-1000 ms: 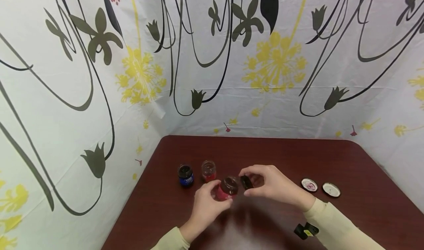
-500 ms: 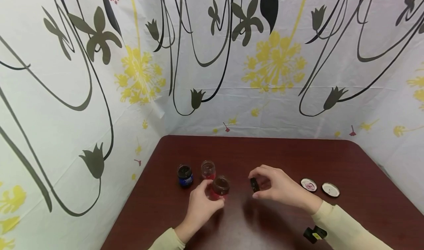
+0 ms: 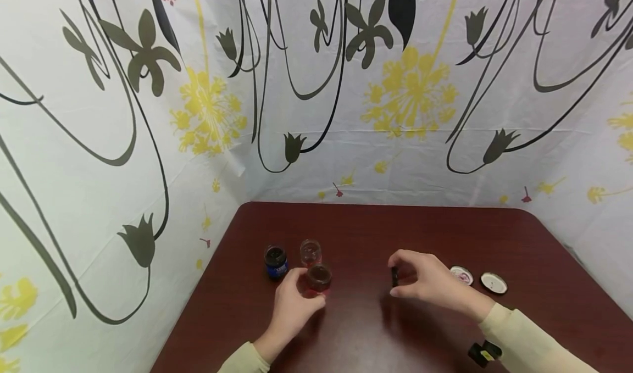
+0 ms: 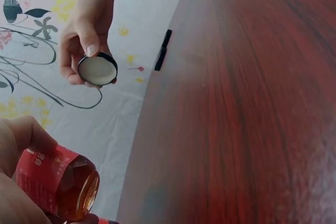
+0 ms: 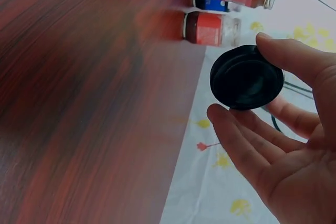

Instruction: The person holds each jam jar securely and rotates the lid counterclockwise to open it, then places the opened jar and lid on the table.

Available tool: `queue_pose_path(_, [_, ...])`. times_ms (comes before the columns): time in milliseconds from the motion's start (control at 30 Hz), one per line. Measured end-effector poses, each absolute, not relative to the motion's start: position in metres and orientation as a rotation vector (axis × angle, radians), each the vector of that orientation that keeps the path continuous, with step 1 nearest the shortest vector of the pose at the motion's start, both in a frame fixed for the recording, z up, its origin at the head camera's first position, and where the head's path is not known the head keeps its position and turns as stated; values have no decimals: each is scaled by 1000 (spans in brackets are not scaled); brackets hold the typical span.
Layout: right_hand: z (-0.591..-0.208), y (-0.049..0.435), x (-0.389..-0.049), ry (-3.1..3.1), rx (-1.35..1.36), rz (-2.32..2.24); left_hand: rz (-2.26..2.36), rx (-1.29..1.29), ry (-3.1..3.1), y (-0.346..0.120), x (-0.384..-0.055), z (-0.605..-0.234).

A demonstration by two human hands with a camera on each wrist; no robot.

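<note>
My left hand (image 3: 295, 301) grips a small open jar with a red label (image 3: 318, 278), held just above the dark red table (image 3: 405, 230). In the left wrist view the same red jar (image 4: 56, 184) lies tilted in my fingers, mouth open. My right hand (image 3: 426, 280) pinches a black lid (image 3: 394, 277) between thumb and fingers, a little right of the jar. The lid's pale inside (image 4: 97, 70) faces the left wrist camera. Its black outside (image 5: 245, 77) fills the right wrist view.
A blue-labelled jar (image 3: 275, 260) and another open red-labelled jar (image 3: 310, 251) stand just behind my left hand. Two loose lids (image 3: 462, 276) (image 3: 494, 283) lie face up on the table right of my right hand. Floral sheets wall in the table's left, back and right.
My hands have drawn apart. The left carried the open red jar leftward toward the other two jars. The right carried the black lid rightward toward the loose lids.
</note>
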State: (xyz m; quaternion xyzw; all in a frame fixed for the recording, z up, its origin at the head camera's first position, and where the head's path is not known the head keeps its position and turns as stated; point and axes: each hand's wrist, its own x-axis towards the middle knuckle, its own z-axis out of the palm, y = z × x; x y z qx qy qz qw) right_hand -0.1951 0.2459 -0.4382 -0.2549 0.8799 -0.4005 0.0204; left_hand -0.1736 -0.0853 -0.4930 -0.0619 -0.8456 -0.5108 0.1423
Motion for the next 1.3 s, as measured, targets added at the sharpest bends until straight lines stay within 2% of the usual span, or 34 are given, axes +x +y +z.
queue_pose_path(900, [-451, 293, -196, 3129, -509, -843, -1414, -132, -2446, -102, -183, -505])
queue_pose_path(1300, [-448, 319, -196, 3190, -299, -731, -1407, -132, -2434, -108, -185, -509])
